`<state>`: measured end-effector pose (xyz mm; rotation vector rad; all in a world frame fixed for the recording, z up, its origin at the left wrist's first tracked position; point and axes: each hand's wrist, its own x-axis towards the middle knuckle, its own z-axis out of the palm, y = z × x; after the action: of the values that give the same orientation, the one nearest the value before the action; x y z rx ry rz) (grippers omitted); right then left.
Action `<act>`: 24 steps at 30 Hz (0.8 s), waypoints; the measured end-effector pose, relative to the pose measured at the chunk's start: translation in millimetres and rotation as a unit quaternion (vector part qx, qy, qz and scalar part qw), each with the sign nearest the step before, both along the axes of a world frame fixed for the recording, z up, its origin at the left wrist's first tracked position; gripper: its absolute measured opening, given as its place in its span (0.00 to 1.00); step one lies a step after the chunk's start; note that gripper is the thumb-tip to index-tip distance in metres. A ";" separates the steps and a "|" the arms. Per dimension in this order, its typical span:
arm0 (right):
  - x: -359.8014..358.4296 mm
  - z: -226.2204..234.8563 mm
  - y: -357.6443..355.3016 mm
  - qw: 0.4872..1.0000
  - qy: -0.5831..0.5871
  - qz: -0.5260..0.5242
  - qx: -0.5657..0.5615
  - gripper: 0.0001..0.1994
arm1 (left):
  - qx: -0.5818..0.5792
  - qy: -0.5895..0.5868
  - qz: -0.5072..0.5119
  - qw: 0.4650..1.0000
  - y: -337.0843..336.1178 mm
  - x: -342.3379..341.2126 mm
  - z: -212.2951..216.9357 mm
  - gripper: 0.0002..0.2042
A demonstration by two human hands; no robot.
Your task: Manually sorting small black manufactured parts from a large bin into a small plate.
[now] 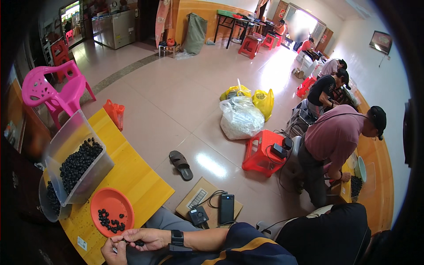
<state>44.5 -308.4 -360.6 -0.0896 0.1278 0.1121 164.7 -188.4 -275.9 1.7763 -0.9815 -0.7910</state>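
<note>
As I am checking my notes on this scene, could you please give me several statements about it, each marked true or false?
1. The orange plate rests on the yellow table. True.
2. The clear bin near the plate holds dark round pieces. True.
3. The plate is bare. False: some dark round pieces lie in it too.
4. The left hand and right hand are close together beside the plate. True.
5. The black wristband is on the left wrist. False: the black wristband is on the right.
6. The sandal lies on the cardboard box. False: the sandal lies on the floor.

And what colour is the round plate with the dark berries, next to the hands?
The plate is reddish orange, seen best in the head view.
</note>
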 end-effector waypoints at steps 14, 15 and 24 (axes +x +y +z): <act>8.2 0.3 4.5 1.000 -0.012 0.001 -0.010 0.06 | -0.063 0.102 0.039 0.992 10.4 -0.8 -10.7 0.08; 8.0 0.3 4.9 1.000 -0.004 0.001 -0.014 0.07 | -0.063 0.102 0.040 0.992 10.8 -1.0 -12.2 0.08; 13.9 4.7 10.2 0.999 0.011 0.005 -0.038 0.05 | -0.070 0.087 0.047 0.993 15.8 9.1 -24.3 0.03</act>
<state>58.4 -298.2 -355.9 -0.1646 0.1532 0.1184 173.8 -172.7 -300.2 1.5937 -0.8113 -0.7837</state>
